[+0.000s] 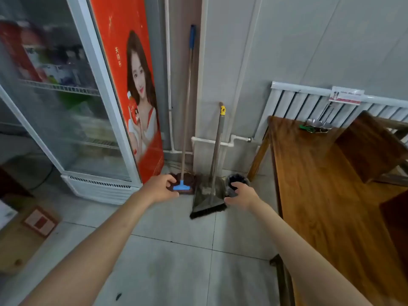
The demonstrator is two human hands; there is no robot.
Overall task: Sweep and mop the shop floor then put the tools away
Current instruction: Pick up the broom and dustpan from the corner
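Note:
A mop (187, 102) with a long pole, blue grip and blue head bracket leans upright in the wall corner. To its right, a broom (217, 138) with a yellow-tipped handle stands in a dark dustpan (204, 195), its bristles on the floor. My left hand (160, 187) reaches out in front of the mop head, its fingers loosely curled and holding nothing. My right hand (239, 196) hangs beside the dustpan's right edge, its fingers also loosely curled and holding nothing.
A glass-door drinks fridge (72, 102) with a red poster stands at the left. A small black bin (237, 180) sits right of the dustpan. A wooden table (320, 195) and chair (373, 146) fill the right, with a white radiator (309, 102) behind. Cardboard lies at the lower left.

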